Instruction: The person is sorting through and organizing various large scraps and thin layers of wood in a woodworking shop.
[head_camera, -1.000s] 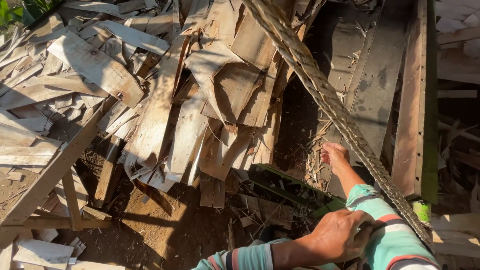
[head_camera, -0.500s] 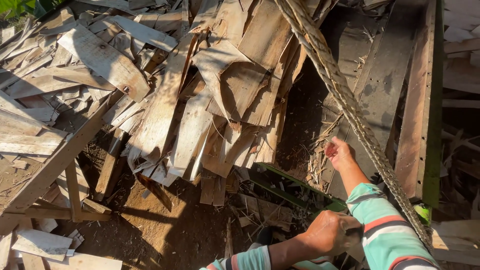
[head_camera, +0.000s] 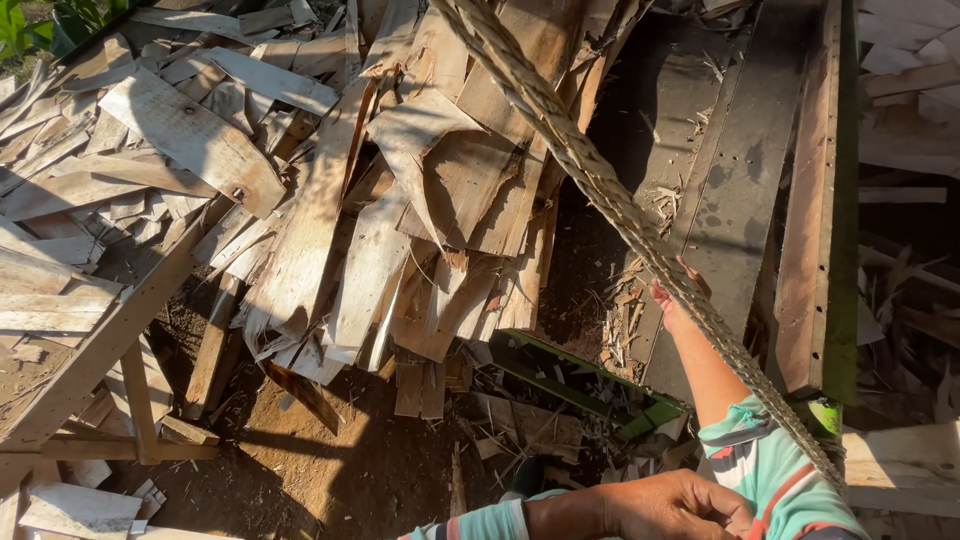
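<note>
The person wears a knitted top with short sleeves, striped across in bands of pale turquoise, white and coral red. On the right sleeve the bands run broad, the turquoise widest, with a narrower red stripe edged in white near the hem. The left sleeve shows the same colours, ending in a white band with a thin red line; only its edge is in view, so its length is hard to judge. Both forearms are bare, as are the right hand and left hand, with no rings or watch showing.

Wood scrap pile left of rope, metal chute right.
</note>
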